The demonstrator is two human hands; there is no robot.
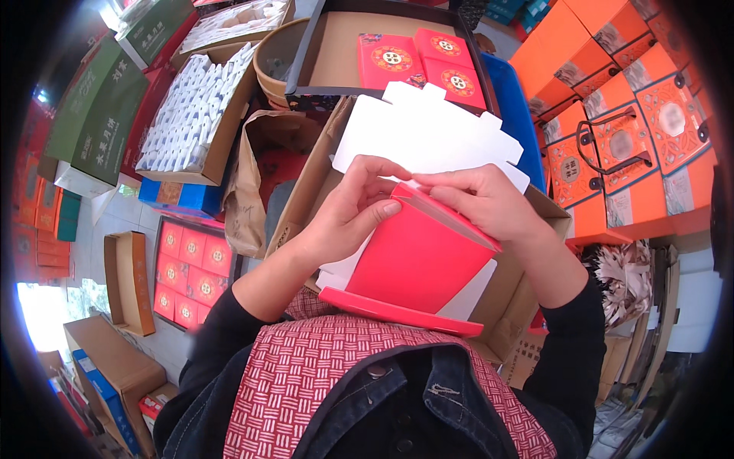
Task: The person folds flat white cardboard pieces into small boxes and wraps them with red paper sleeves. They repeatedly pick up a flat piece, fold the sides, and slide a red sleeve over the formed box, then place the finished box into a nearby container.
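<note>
A red cardboard box (pixel 417 260), partly folded, stands tilted in front of me, with a long red flap (pixel 397 310) near my apron. My left hand (pixel 355 203) pinches its upper left corner, the thumb lying on the red face. My right hand (pixel 489 200) grips the upper edge, fingertips close to the left hand's and pressed at the corner. What the fingertips hold exactly is partly hidden. Behind and beneath the box lie flat white box blanks (pixel 424 134) with cut tabs, resting over an open brown carton (pixel 554 214).
A dark-rimmed tray (pixel 325 57) with several red boxes (pixel 390 61) stands beyond. At left are a carton of white packets (pixel 191 115), a brown paper bag (pixel 243 199) and a floor tray of red boxes (pixel 191 264). Orange gift boxes (pixel 612 145) are stacked at right.
</note>
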